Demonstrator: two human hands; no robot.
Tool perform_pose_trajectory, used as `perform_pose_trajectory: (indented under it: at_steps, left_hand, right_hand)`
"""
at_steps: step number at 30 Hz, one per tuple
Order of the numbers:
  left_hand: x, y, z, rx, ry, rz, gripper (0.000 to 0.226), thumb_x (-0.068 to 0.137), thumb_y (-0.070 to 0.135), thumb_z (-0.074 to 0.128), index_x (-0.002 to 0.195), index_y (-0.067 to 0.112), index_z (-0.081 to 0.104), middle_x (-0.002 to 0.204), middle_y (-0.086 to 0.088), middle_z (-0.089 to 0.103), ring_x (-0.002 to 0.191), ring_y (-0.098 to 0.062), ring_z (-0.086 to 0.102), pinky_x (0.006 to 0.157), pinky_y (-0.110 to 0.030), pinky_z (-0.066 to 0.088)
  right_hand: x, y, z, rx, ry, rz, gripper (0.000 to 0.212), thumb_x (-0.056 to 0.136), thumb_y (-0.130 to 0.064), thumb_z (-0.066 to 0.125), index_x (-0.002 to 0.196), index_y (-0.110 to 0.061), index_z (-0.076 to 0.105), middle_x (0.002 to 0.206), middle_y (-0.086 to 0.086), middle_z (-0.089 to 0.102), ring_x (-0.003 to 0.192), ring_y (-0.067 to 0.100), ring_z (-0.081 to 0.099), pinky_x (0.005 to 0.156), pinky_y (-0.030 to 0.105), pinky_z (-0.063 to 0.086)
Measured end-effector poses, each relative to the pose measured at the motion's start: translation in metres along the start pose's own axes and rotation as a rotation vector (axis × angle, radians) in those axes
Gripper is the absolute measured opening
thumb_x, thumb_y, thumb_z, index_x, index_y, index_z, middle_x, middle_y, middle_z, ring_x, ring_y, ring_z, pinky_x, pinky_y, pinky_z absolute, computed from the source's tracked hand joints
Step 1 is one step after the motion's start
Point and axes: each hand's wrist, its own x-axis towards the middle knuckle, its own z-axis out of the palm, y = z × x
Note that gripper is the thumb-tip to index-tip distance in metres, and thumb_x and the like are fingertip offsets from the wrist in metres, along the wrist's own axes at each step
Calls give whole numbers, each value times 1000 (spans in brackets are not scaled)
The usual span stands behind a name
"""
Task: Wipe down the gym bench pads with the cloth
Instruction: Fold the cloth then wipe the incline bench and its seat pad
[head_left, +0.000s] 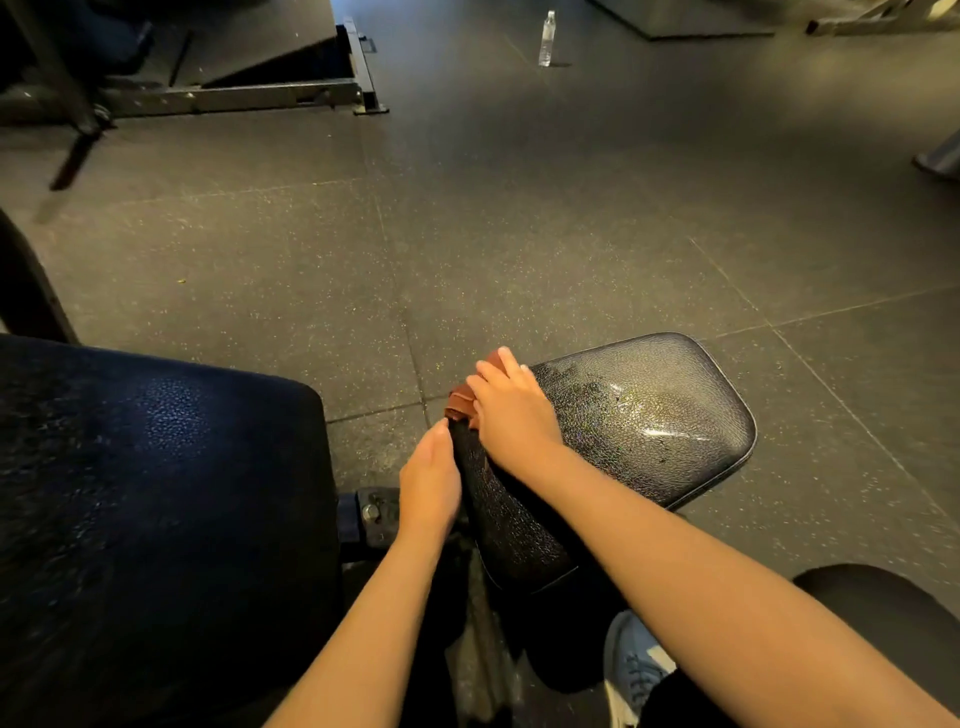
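Speckled floor (519, 234) — right hand (511, 410) presses rust-brown cloth (460, 402).

Both bare forearms enter from the bottom of the frame and meet near its lower middle. The right forearm runs up from the lower right corner and crosses leftward, wrist nearly straight. The right hand (511, 415) lies palm down with its fingers (493, 370) spread, almost straight, and pressed on the brown cloth (460, 402). The left forearm rises from the bottom centre, just left of the right one. The left hand (431, 480) is turned edge-on, with its fingers (440, 439) straight and held together, their tips just below the right hand and touching the side of the seat pad (649, 415).
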Motion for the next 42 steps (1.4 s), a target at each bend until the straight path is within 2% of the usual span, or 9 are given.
perform_pose_trajectory:
  at_steps: [5,11,15,21,26,29,33,38,42]
  left_hand:
    - [-21,8,-2,-64,69,-32,37,109,29,27,95,22,61,91,8,62,96,-17,58,77,-29,34]
    - [-28,-4,10,142,-14,196,51,107,31,21,142,14,54,150,-5,50,144,-22,38,121,-41,27]
    - [-27,-9,12,25,9,194,43,103,37,19,103,26,61,121,-9,65,122,-34,55,104,-54,42]
    - [-43,-9,10,304,-62,208,72,101,46,7,150,10,45,158,-6,39,147,-21,31,124,-33,19]
    - [-50,0,8,15,63,235,40,107,24,28,90,25,65,95,5,68,92,-8,62,85,-40,49]
    - [-53,4,6,-45,35,117,41,109,19,29,95,35,64,101,16,65,96,13,56,90,-28,41]
    - [-54,4,8,99,-107,167,68,97,22,5,143,-3,48,150,-20,47,145,-30,37,121,-41,27]
    - [-56,-5,20,268,-75,316,52,101,36,16,113,19,64,124,-6,65,121,-24,55,107,-48,41]
    - [-65,-7,21,330,-141,336,57,103,40,18,129,17,62,138,-10,58,132,-27,48,115,-49,34]
  right_hand:
    - [-28,-14,3,-44,-58,-158,37,99,-26,55,133,-13,57,143,4,53,150,33,21,117,46,24]
    - [-36,6,-12,14,43,111,39,100,-17,51,139,-15,51,154,2,41,153,31,10,123,46,14]
    - [-68,-15,-5,-28,-12,-46,39,97,-25,54,134,-13,55,146,5,51,151,33,19,119,47,26]
    - [-64,17,-25,-94,47,118,50,104,-30,42,152,-16,37,162,2,28,154,28,2,124,45,5]
    - [-91,-15,-6,-158,-37,-43,45,97,-32,52,137,-11,50,146,7,48,149,34,21,115,45,28]
    - [-92,2,-18,-206,-36,-160,46,98,-34,50,139,-14,50,147,5,48,148,31,25,117,48,26]
    - [-84,32,-34,-182,80,108,52,101,-30,50,148,-10,43,158,8,38,153,31,14,123,50,12]
    - [-122,-4,-17,-140,88,20,51,95,-25,57,143,-7,50,151,10,46,150,33,24,120,48,24]
    - [-133,17,-28,-210,169,-40,46,89,-29,66,132,-13,61,140,5,58,142,31,41,113,50,37]
